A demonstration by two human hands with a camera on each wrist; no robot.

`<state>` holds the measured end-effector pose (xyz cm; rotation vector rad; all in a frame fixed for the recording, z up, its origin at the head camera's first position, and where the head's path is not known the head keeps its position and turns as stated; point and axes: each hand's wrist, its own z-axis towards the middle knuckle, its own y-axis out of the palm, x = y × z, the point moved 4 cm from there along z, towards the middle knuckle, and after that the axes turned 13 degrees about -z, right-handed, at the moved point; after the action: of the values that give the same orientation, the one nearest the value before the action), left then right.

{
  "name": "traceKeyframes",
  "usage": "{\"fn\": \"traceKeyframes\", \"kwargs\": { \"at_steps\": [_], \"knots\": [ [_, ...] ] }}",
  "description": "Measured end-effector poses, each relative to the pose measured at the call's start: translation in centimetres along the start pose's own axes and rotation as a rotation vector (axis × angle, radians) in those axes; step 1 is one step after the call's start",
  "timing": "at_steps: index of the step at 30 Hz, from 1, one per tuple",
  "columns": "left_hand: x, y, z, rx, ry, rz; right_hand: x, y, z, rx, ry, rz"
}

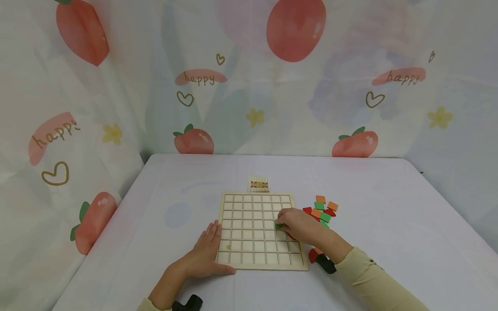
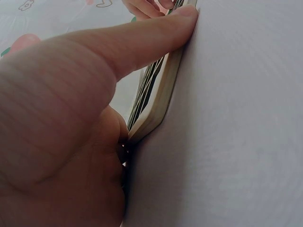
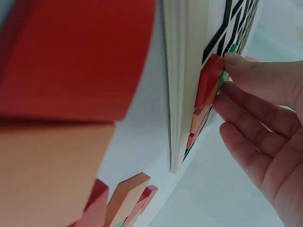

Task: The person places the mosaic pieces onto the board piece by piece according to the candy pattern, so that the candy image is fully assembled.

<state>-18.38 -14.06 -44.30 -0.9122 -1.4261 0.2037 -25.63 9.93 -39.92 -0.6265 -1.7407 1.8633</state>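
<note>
A wooden board (image 1: 253, 246) with a square grid lies flat on the table. My left hand (image 1: 202, 255) rests along its near left corner, fingers straight by the left edge. The left thumb (image 2: 151, 42) lies along the front edge. Over the right side of the board, my right hand (image 1: 300, 225) pinches a green tile (image 3: 221, 80) between thumb and fingertips, low at the grid. Right beside that tile, a red piece (image 3: 208, 81) sits in the board's edge column, followed by an orange tile (image 3: 197, 120) and another red piece. In the head view the right hand mostly hides this row.
A small card (image 1: 258, 184) with a coloured pattern lies beyond the board's far edge. Several loose red, orange and green pieces (image 1: 320, 205) are scattered to the right of the board. Another red piece (image 1: 313, 255) lies under the right wrist, beside an orange one.
</note>
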Motion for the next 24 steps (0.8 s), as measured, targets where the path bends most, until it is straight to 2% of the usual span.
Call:
{"fn": "traceKeyframes", "kwargs": {
  "at_steps": [6,12,19,24],
  "knots": [
    [0.1,-0.2,0.0,-0.001,-0.006,-0.001,0.5,-0.2,-0.8,0.045,0.037,0.030],
    [0.1,-0.1,0.0,0.000,-0.013,-0.015,1.7,-0.6,-2.0,0.055,0.116,0.042],
    [0.2,-0.1,-0.1,0.000,-0.021,-0.021,2.7,-0.6,-2.9,0.041,0.141,0.043],
    [0.2,0.0,-0.1,-0.008,-0.034,-0.015,3.6,-0.8,-3.4,0.001,0.242,0.039]
  ]
}}
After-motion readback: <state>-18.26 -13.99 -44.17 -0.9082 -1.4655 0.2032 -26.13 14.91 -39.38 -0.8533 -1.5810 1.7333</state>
